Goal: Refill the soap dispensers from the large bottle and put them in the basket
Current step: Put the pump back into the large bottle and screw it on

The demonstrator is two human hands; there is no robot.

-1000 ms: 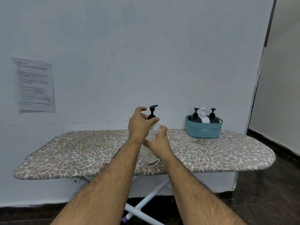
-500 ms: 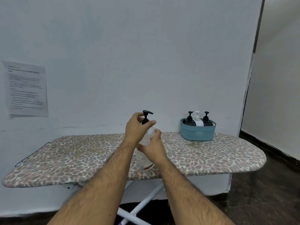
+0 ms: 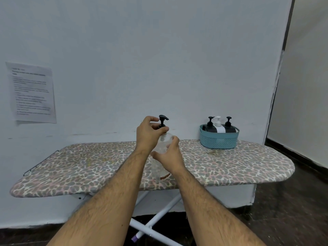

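A large clear bottle (image 3: 164, 142) with a black pump top (image 3: 163, 120) stands upright on the ironing board (image 3: 88, 167), near its front edge. My left hand (image 3: 148, 134) pinches the pump's collar at the bottle's neck. My right hand (image 3: 168, 154) grips the clear body from the right. Most of the bottle is hidden behind both hands. A teal basket (image 3: 219, 140) sits on the board at the back right, holding two black dispensers (image 3: 209, 126) (image 3: 229, 127) and a white dispenser (image 3: 218, 126) between them.
The board's cover has a pebble pattern and its white crossed legs (image 3: 156, 219) stand below my arms. A printed sheet (image 3: 32, 93) is taped to the wall at left. A doorway edge (image 3: 282, 68) runs down the right side, with dark floor beyond.
Both hands stay on the bottle and its pump in all frames. The left hand's fingers shift slightly round the pump collar. The camera view has drifted sideways.
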